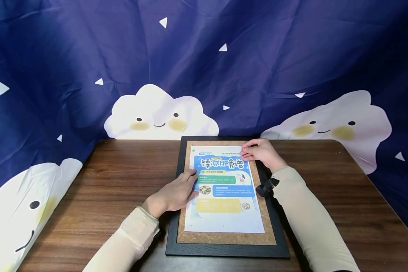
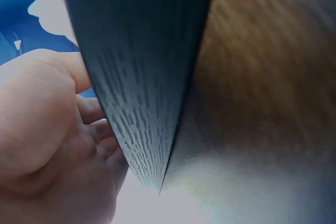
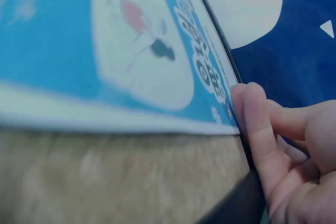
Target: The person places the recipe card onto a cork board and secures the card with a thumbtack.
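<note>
A printed paper poster point(image 1: 224, 223) with blue, green and yellow blocks lies on a cork board point(image 1: 231, 238) in a black frame point(image 1: 224, 250). My left hand point(image 1: 176, 190) lies over the frame's left side, fingertips touching the poster's left edge. In the left wrist view, that hand point(image 2: 47, 135) is beside the black frame point(image 2: 142, 77). At the poster's upper right corner, my right hand point(image 1: 261, 153) has its thumb and fingertips close together. The right wrist view shows its fingers point(image 3: 255, 111) at the poster's corner; whether they pinch anything is hidden. A small green dot point(image 1: 193, 150) marks the upper left corner.
The board lies on a dark brown wooden table point(image 1: 122, 177), its far edge near the table's back edge. Behind hangs a navy cloth point(image 1: 190, 56) with white clouds and triangles. A black strap and device point(image 1: 268, 187) sit at my right wrist.
</note>
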Action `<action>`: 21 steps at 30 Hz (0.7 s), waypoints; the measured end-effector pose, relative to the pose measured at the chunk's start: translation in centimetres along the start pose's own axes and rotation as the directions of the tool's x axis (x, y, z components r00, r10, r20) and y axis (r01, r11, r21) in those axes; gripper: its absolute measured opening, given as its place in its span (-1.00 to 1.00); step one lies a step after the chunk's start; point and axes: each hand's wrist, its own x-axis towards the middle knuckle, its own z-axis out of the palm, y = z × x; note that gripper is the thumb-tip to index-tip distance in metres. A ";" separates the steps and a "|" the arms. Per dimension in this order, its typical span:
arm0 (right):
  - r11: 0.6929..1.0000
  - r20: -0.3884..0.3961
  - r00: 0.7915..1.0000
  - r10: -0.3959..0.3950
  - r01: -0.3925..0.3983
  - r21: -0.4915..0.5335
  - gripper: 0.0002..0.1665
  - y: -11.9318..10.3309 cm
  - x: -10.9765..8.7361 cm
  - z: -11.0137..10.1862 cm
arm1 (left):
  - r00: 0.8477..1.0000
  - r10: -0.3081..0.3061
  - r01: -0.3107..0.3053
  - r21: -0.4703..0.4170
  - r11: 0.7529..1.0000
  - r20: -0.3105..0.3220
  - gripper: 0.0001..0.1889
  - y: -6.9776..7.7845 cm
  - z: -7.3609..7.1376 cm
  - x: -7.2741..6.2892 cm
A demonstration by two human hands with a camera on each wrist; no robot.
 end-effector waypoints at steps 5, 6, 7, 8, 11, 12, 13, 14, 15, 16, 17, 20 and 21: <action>0.996 0.014 0.996 0.086 -0.086 0.007 -0.57 -0.8 0.4 0.4 | 1.000 0.017 -0.016 0.008 1.000 -0.010 -0.34 0.0 0.0 0.0; 0.995 0.018 0.995 0.102 -0.102 0.012 -0.56 -1.0 0.4 0.5 | 1.000 0.018 -0.018 0.009 1.000 -0.011 -0.34 -0.1 0.0 0.0; 0.993 0.020 0.993 0.119 -0.120 0.019 -0.55 -1.2 0.4 0.5 | 1.000 0.020 -0.020 0.011 1.000 -0.011 -0.34 -0.1 0.0 0.0; 0.991 0.020 0.991 0.133 -0.134 0.022 -0.54 -1.4 0.4 0.6 | 1.000 0.020 -0.020 0.012 1.000 -0.010 -0.34 -0.1 0.0 0.0; 0.986 0.014 0.986 0.167 -0.167 0.021 -0.55 -1.9 0.4 0.7 | 1.000 0.016 -0.016 0.013 1.000 -0.006 -0.33 -0.1 0.0 0.0; 0.984 0.007 0.984 0.176 -0.176 0.017 -0.56 -2.1 0.4 0.8 | 1.000 0.016 -0.016 0.014 1.000 -0.005 -0.33 -0.1 -0.1 0.0; 0.983 0.003 0.983 0.183 -0.183 0.011 -0.56 -2.2 0.4 0.9 | 1.000 0.016 -0.015 0.015 1.000 -0.006 -0.33 -0.1 -0.1 0.0; 0.982 -0.002 0.982 0.189 -0.189 0.005 -0.56 -2.3 0.5 1.0 | 1.000 0.016 -0.015 0.015 1.000 -0.007 -0.33 -0.1 -0.1 0.0; 0.980 -0.005 0.980 0.197 -0.197 0.000 -0.56 -2.4 0.5 1.0 | 1.000 0.015 -0.015 0.016 1.000 -0.007 -0.33 -0.1 0.0 0.0; 0.979 -0.009 0.979 0.204 -0.204 -0.003 -0.57 -2.5 0.5 1.1 | 1.000 0.015 -0.014 0.016 1.000 -0.006 -0.33 -0.1 0.0 0.0; 0.977 -0.014 0.977 0.212 -0.212 -0.003 -0.57 -2.5 0.6 1.1 | 1.000 0.015 -0.015 0.015 1.000 -0.005 -0.33 -0.1 0.0 0.0; 0.972 -0.024 0.972 0.234 -0.234 -0.007 -0.57 -2.6 0.8 1.2 | 1.000 0.015 -0.015 0.008 1.000 0.001 -0.33 -0.1 0.0 0.0; 0.971 -0.025 0.971 0.240 -0.240 -0.010 -0.58 -2.6 0.8 1.2 | 1.000 0.015 -0.015 0.006 1.000 0.002 -0.33 -0.1 0.0 0.0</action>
